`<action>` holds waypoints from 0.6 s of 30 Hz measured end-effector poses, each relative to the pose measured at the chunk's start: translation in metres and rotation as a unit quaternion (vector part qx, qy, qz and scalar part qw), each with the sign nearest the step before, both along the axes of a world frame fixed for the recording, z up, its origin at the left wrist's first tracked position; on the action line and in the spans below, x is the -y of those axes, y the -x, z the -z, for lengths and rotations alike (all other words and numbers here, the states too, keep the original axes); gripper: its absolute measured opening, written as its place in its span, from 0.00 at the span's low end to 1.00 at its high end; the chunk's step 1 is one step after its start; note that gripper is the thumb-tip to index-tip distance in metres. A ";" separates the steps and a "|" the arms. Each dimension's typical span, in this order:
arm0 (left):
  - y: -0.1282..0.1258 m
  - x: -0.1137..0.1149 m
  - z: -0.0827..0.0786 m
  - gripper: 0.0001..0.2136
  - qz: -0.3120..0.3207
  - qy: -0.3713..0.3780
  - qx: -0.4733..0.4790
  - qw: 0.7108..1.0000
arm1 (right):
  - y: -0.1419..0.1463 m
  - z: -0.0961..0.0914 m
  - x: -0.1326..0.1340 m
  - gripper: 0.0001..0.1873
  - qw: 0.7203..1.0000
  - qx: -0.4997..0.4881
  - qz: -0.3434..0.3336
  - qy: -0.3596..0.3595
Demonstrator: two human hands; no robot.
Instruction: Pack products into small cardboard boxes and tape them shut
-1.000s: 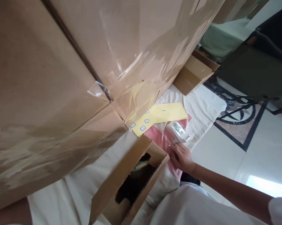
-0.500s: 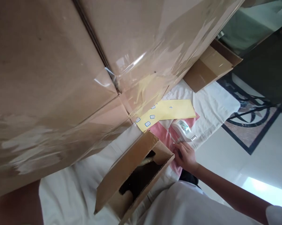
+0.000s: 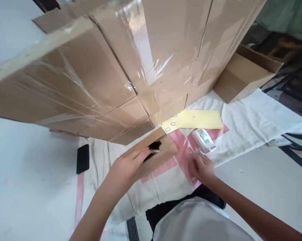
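White cloth [image 3: 166, 184], pale floor [image 3: 256, 184] beyond; hands [image 3: 127, 166] [image 3: 203, 168] half-curled, the left at a carton [image 3: 158, 164], any hold unclear

One left hand [image 3: 128, 167] and one right hand [image 3: 202, 168] show. Open boxes number two: a near box [image 3: 153, 164] at six o'clock, a far box [image 3: 232, 80] at two. There is one phone [image 3: 83, 159] at eight, one white gadget [image 3: 204, 140], one yellow paper [image 3: 206, 120] with four blue-outlined patches [image 3: 167, 129].

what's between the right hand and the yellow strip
The white device lies between the right hand and the yellow strip, with pink cloth showing around it; the head view shows this.
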State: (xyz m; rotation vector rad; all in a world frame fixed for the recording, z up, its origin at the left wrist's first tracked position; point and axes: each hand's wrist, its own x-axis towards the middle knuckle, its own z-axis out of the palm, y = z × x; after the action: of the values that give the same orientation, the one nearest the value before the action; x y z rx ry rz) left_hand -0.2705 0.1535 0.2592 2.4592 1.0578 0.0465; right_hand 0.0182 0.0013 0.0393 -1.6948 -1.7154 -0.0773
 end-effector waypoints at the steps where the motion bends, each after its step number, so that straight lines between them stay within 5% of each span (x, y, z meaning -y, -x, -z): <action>1: -0.010 -0.002 -0.002 0.22 0.019 0.049 -0.026 0.998 | 0.000 -0.001 0.001 0.11 1.000 0.001 -0.003 -0.001; 5: -0.030 -0.012 -0.004 0.32 0.056 0.149 -0.105 0.982 | -0.001 0.000 0.005 0.15 0.999 -0.018 -0.011 -0.031; 9: -0.040 -0.008 0.020 0.25 0.024 0.028 -0.185 0.982 | 0.001 0.005 0.009 0.18 0.994 -0.096 0.032 -0.046; 13: -0.064 -0.003 0.046 0.22 -0.016 -0.076 -0.298 0.951 | -0.002 0.007 0.010 0.20 0.991 -0.113 0.030 -0.058; 18: -0.076 0.007 0.022 0.17 -0.024 -0.125 -0.322 0.938 | -0.007 0.004 0.012 0.18 0.995 -0.051 -0.047 -0.072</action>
State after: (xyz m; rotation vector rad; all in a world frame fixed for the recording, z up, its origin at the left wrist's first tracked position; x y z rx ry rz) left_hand -0.1949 0.1464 0.2369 2.7480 1.4439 -0.6958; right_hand 0.0247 -0.0112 0.0357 -1.4854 -1.6701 -0.0680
